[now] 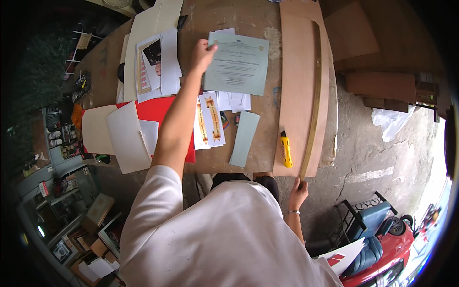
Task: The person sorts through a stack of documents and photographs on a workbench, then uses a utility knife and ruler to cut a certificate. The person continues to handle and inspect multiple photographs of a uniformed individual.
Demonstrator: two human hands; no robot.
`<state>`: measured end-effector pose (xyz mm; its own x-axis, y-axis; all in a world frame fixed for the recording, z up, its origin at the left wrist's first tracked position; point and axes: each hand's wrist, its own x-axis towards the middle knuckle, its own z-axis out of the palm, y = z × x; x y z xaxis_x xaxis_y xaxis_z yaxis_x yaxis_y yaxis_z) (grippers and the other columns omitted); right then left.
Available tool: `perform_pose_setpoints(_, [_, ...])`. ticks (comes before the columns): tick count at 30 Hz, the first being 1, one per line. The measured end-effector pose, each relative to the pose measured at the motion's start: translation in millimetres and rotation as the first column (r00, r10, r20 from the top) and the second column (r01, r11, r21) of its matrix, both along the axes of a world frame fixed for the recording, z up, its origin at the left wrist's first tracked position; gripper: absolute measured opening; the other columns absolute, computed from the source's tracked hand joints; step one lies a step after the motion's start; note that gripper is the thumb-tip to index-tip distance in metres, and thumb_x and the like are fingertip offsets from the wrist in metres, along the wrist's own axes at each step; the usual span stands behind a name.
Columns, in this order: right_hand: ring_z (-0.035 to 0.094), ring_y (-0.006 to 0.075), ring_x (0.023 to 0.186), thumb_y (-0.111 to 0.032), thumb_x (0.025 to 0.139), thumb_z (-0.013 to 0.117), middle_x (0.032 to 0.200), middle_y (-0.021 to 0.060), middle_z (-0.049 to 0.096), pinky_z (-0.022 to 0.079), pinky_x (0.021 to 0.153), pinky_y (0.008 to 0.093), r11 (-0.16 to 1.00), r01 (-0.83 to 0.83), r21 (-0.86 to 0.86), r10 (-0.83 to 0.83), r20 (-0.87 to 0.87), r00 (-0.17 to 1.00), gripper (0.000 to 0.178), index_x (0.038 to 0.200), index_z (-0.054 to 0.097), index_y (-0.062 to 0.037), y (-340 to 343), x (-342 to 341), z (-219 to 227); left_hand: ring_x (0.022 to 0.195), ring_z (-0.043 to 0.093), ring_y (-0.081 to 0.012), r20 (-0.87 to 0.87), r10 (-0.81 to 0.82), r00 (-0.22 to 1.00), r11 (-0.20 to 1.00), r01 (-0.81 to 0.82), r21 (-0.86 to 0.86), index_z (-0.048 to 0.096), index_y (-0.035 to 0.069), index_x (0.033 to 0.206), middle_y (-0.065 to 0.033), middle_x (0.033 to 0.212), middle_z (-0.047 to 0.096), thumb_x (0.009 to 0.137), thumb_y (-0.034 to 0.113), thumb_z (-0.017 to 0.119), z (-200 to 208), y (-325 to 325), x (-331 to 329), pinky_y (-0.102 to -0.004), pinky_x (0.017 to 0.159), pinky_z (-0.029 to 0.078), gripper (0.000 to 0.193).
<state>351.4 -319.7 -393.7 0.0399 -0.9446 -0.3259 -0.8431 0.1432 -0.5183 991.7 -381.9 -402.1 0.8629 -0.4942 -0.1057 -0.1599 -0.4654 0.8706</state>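
My left hand [203, 56] reaches far over the table and pinches the left edge of a pale green certificate sheet [239, 71]. Loose white papers [234, 101] lie under and below that sheet. By the table's near right, my right hand [298, 192] is closed around the near end of a long narrow wooden strip [314, 95]. The strip lies lengthwise along a light brown board [296, 62]. A yellow utility knife [286, 150] rests on the same board, left of the strip. Nearer me lies a cut piece of pale green paper [245, 138].
Papers with gold ribbon prints [211, 119] lie left of the green piece. A red sheet [153, 107] and cream boards [122, 138] cover the table's left side, with framed-style prints [150, 67] beyond. To the right, a blue-seated chair [373, 220] stands on the concrete floor.
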Motion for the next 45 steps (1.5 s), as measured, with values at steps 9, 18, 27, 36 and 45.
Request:
perform_pose_setpoints(9, [0.065, 0.0216, 0.101, -0.013, 0.101, 0.06, 0.113, 0.0134, 0.064, 0.053, 0.086, 0.0341, 0.989, -0.064, -0.135, 0.103, 0.305, 0.947, 0.025, 0.121, 0.059, 0.0015, -67.4, 173.4, 48.0, 0.103, 0.06, -0.0369, 0.481, -0.046, 0.876, 0.966, -0.084, 0.246, 0.06, 0.0, 0.121, -0.0204, 0.108, 0.063, 0.084, 0.031, 0.078, -26.0, 14.2, -11.3, -0.0446, 0.088, 0.049, 0.051])
perform_pose_setpoints(18, [0.058, 0.0408, 0.118, -0.046, 0.084, 0.076, 0.131, 0.0297, 0.054, 0.049, 0.1, 0.0452, 0.962, -0.265, -0.07, 0.264, -0.02, 0.964, 0.074, 0.133, 0.053, 0.0049, -151.7, 411.1, -36.0, 0.112, 0.063, -0.0366, 0.09, 0.021, 0.996, 0.893, -0.06, 0.446, 0.059, -0.001, 0.119, -0.0231, 0.116, 0.063, 0.08, 0.039, 0.082, 2.3, 25.8, -39.3, -0.0435, 0.094, 0.052, 0.06])
perform_pose_setpoints(27, [0.066, 0.0241, 0.092, -0.035, 0.086, 0.079, 0.101, 0.0171, 0.068, 0.053, 0.082, 0.0367, 0.984, -0.176, 0.013, 0.157, 0.386, 0.909, 0.057, 0.121, 0.057, 0.0033, -166.4, 390.5, -61.3, 0.12, 0.06, -0.0422, -0.092, -0.129, 0.987, 0.99, 0.134, 0.052, 0.051, 0.0, 0.14, -0.0269, 0.127, 0.063, 0.095, 0.024, 0.067, 39.5, 29.2, -50.8, -0.0441, 0.102, 0.048, 0.054])
perform_pose_setpoints(36, [0.062, 0.0154, 0.104, -0.02, 0.093, 0.074, 0.119, 0.0037, 0.069, 0.047, 0.095, 0.0308, 0.772, -0.635, -0.012, 0.231, 0.937, 0.263, 0.044, 0.131, 0.06, -0.0013, -179.2, 349.4, 42.2, 0.09, 0.064, -0.022, 0.1, -0.179, 0.979, 0.842, 0.205, -0.498, 0.057, 0.0, 0.114, -0.0144, 0.098, 0.066, 0.102, 0.018, 0.06, 142.1, 114.3, -123.0, -0.0368, 0.082, 0.051, 0.022])
perform_pose_setpoints(45, [0.059, 0.0107, 0.106, -0.017, 0.099, 0.068, 0.115, 0.003, 0.069, 0.046, 0.094, 0.0277, 0.691, -0.723, 0.003, 0.318, 0.897, 0.307, 0.03, 0.125, 0.063, -0.0015, -118.4, 332.4, 52.4, 0.112, 0.06, -0.0162, -0.115, 0.004, 0.993, 0.945, -0.042, -0.326, 0.053, 0.002, 0.129, -0.0088, 0.119, 0.062, 0.105, 0.019, 0.055, 100.3, 230.1, -172.1, -0.0311, 0.096, 0.048, 0.029])
